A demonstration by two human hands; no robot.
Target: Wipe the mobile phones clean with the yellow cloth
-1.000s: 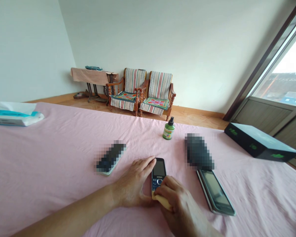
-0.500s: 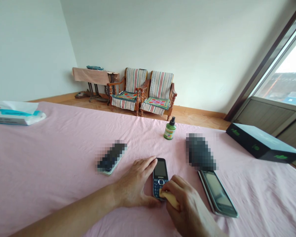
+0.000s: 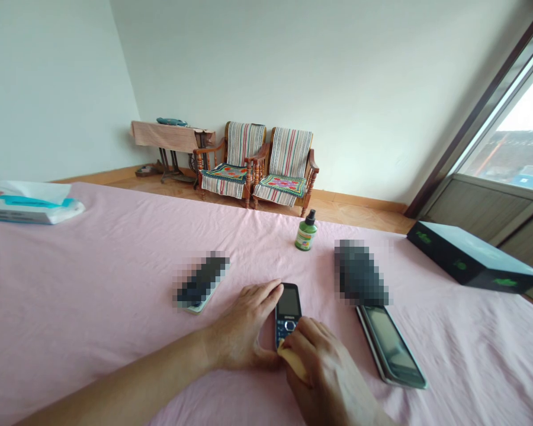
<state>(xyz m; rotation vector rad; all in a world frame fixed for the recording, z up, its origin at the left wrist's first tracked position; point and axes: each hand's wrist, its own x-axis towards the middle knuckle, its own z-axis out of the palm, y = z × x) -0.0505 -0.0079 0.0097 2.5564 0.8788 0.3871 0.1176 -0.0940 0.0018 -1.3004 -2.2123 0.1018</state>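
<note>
A dark keypad mobile phone lies face up on the pink sheet, its screen at the far end. My left hand grips it along its left side, fingers at the upper corner and thumb by the lower end. My right hand is closed on a folded yellow cloth, which presses on the lower keys. The bottom of the keypad is hidden behind the cloth and fingers.
The pink sheet bears a phone at left, partly pixelated, a silver-edged phone at right with a pixelated dark object beyond it, a green spray bottle, a black box and a tissue pack. Two chairs stand behind.
My right hand and the yellow cloth have shifted slightly left across the phone's lower keys. My left hand keeps its hold on the phone.
</note>
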